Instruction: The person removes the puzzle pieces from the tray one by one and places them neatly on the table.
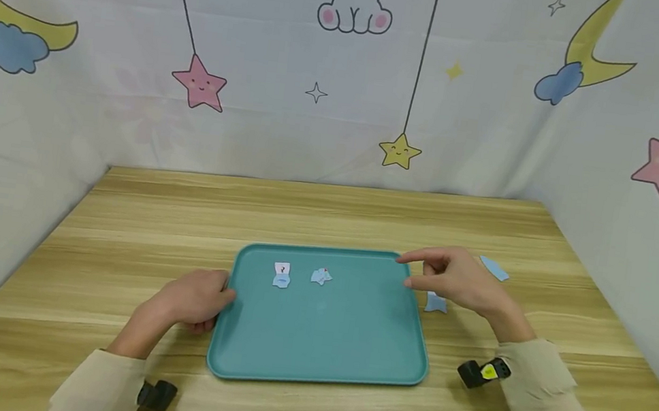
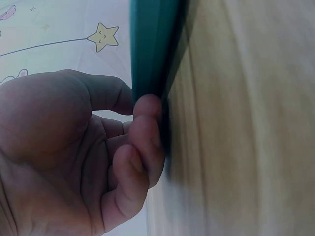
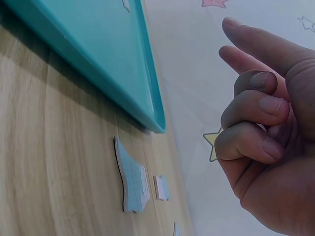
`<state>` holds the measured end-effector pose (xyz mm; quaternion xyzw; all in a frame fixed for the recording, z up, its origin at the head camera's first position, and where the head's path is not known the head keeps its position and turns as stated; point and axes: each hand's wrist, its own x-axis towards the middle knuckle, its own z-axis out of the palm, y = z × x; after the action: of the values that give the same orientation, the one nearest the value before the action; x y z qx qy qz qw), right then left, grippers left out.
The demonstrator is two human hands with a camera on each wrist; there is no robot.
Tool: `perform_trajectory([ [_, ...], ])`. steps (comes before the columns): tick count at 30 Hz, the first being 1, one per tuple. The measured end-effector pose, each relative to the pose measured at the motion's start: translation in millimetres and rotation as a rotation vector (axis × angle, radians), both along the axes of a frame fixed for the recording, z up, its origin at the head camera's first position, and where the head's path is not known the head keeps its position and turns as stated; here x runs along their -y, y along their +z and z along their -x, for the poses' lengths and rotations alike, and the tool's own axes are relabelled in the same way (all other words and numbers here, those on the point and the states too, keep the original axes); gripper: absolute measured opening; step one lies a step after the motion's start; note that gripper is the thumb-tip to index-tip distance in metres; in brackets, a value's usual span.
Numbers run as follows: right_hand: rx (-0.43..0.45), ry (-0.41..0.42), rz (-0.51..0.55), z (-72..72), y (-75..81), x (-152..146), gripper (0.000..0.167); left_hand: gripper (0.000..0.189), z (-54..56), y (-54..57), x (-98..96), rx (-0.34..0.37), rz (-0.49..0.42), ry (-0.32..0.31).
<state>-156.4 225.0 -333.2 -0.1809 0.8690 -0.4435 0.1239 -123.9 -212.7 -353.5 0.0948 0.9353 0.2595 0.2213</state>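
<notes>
My left hand [image 1: 197, 299] grips the left rim of a teal tray [image 1: 325, 342], thumb at the rim and fingers curled at its edge in the left wrist view. Two small printed cardboard pieces lie in the tray: a pink-and-blue one [image 1: 281, 275] and a light blue one [image 1: 321, 275]. Over the tray's upper right corner is my right hand [image 1: 462, 280]. Its thumb and index finger stand apart with nothing between them, and the other fingers are bent. Partly hidden under that hand lies a blue cardboard piece [image 1: 436, 303] on the table.
Another blue piece [image 1: 494, 268] lies on the wooden table [image 1: 327, 222], beyond the right hand. The right wrist view shows a large blue piece [image 3: 132, 182] and a smaller one [image 3: 161, 188] beside the tray. A printed white curtain [image 1: 264, 136] encloses the back and sides.
</notes>
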Motion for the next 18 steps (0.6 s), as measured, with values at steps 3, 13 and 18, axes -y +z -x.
perform_trajectory([
  [3, 0.004, 0.015, 0.007, 1.3, -0.1, 4, 0.045, 0.024, -0.1, 0.3, -0.2, -0.002, -0.002, -0.002],
  [13, 0.015, 0.040, 0.019, 7.9, -2.0, 19, 0.043, 0.024, 0.8, 0.0, 0.6, -0.004, 0.003, -0.006],
  [18, 0.017, 0.049, 0.006, 10.8, -4.1, 26, 0.043, 0.024, 1.0, -0.1, 0.5, -0.004, 0.008, -0.005],
])
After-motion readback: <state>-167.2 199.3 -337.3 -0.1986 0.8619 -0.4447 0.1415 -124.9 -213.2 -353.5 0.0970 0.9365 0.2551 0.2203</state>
